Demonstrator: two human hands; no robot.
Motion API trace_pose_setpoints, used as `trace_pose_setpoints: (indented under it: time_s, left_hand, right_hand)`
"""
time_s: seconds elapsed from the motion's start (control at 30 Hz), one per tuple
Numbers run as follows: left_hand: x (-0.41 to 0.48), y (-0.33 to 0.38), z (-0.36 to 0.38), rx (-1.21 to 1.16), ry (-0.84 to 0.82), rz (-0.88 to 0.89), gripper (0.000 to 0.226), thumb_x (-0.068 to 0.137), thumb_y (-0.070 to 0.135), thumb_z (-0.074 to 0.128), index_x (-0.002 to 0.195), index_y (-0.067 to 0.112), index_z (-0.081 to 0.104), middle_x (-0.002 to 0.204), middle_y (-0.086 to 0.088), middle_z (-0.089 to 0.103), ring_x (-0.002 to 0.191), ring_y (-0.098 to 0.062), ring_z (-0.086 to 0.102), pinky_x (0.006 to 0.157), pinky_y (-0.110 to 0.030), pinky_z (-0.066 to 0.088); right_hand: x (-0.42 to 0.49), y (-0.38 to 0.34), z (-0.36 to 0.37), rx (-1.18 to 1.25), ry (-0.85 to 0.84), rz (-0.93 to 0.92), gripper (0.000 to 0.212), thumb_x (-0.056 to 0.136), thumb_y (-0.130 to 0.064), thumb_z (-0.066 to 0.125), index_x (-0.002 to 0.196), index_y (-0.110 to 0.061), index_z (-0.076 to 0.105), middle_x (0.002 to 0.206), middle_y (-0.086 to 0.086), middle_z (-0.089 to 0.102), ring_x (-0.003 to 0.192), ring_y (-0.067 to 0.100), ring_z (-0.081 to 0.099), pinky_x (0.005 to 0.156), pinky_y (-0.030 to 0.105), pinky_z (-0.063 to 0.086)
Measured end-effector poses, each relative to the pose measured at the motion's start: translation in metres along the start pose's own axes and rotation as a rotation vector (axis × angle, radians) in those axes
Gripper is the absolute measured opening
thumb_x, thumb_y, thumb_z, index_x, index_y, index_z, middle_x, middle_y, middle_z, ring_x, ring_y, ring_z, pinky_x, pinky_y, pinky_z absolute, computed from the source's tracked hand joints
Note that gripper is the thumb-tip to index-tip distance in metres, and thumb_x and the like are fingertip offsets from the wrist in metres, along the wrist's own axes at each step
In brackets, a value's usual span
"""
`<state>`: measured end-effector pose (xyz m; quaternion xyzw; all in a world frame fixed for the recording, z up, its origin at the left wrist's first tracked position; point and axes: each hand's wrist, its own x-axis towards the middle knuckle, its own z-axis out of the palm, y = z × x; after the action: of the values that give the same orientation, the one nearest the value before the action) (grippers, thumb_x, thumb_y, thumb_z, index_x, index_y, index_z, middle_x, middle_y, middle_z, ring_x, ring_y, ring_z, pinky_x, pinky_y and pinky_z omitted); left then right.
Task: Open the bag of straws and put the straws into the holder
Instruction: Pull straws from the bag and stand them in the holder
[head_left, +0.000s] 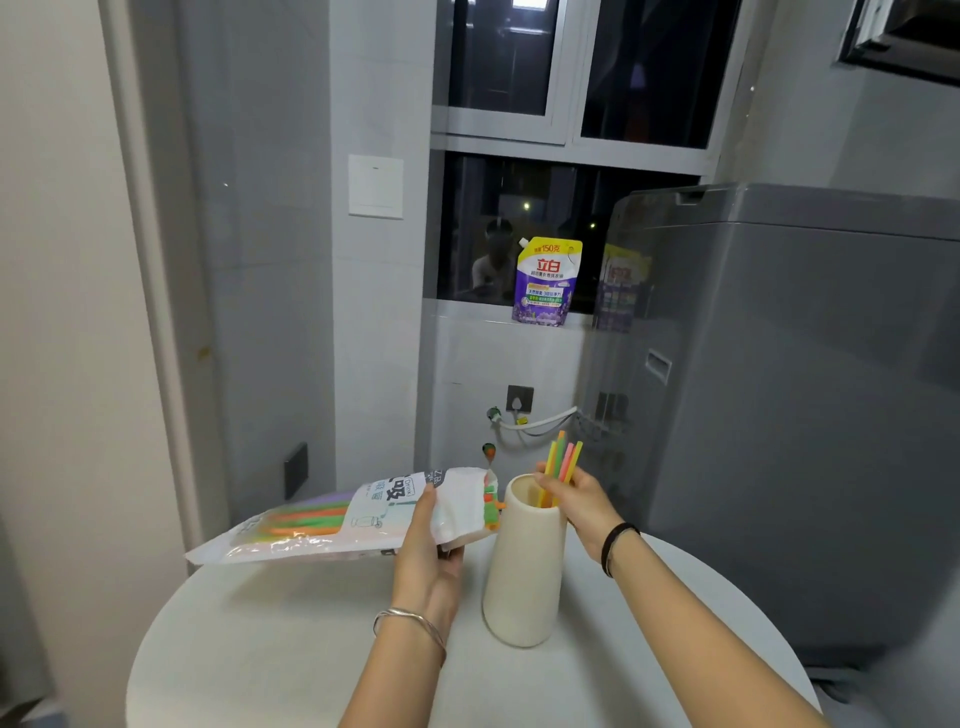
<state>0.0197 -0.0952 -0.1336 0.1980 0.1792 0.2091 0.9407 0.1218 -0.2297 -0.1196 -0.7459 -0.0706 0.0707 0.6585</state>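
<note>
Two hands: left (428, 551) grips one bag (311, 525); right (582, 504) pinches roughly five straws (565, 460) in holder (524, 571).

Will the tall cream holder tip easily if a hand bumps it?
Probably not: the holder widens toward its base. It looks rigid, maybe ceramic, so a fall might crack it. The right hand feeds straws into its narrow top, where nudges lever most.

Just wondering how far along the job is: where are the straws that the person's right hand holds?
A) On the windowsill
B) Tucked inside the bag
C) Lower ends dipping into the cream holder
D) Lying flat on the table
C: the right hand grips a bunch of straws whose lower ends sit inside the mouth of the holder, while the left hand holds the bag.
</note>
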Motion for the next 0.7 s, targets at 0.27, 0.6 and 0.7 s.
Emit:
trace_pose_setpoints:
  time_s: [0.27,0.6,0.7]
  left_hand:
    - [-0.017,0.005,-0.006,0.114,-0.034,0.152,0.049,0.088,0.017,0.065,0.135,0.016,0.052,0.126,-0.002,0.065,0.105,-0.016,0.064,0.084,-0.032,0.052]
    - [-0.032,0.012,-0.018,0.693,-0.466,0.262,0.051,0.069,0.021,0.082,0.118,0.017,0.065,0.113,0.001,0.074,0.107,-0.016,0.068,0.083,-0.024,0.055]
    - [-0.033,0.025,-0.022,0.741,-0.561,0.158,0.048,0.071,0.021,0.078,0.117,0.016,0.066,0.114,0.000,0.073,0.109,-0.016,0.068,0.079,-0.022,0.055]
  right_hand:
    - [-0.088,-0.011,0.036,0.319,0.625,-0.571,0.013,0.089,-0.009,0.058,0.098,-0.018,0.055,0.108,0.007,0.059,0.097,0.015,0.058,0.088,0.029,0.047]
    - [-0.104,0.001,0.065,0.945,0.073,-0.033,0.052,0.090,-0.052,0.043,0.126,-0.017,0.057,0.124,0.012,0.064,0.114,0.031,0.061,0.101,0.055,0.043]
    - [-0.104,0.003,0.069,0.924,0.160,-0.055,0.040,0.094,-0.043,0.044,0.121,-0.019,0.062,0.122,0.011,0.065,0.113,0.031,0.061,0.102,0.056,0.042]
